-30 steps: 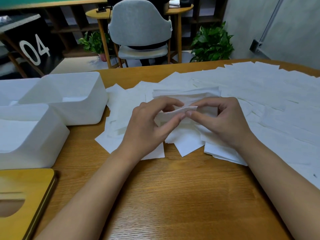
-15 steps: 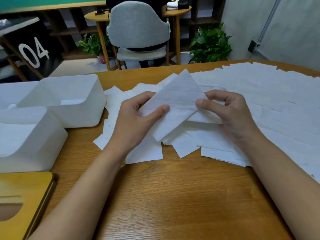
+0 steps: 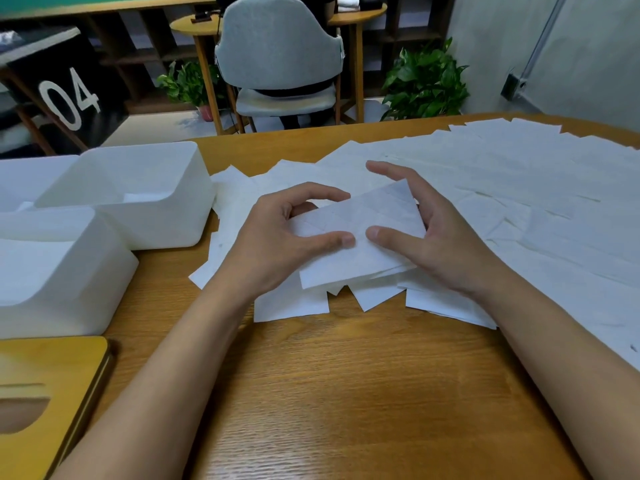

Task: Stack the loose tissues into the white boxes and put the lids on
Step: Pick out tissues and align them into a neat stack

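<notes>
Wooden table lies bare nearest me, a lid by its left edge. Beyond, I see the left hand and right hand pinching one folded tissue, thumbs on top, over loose tissues spreading right. Open white boxes stand left.

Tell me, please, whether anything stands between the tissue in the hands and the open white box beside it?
Nothing visible does. Only flat loose tissues lie between the tissue, held by the left hand and right hand, and the lidless white box.
</notes>
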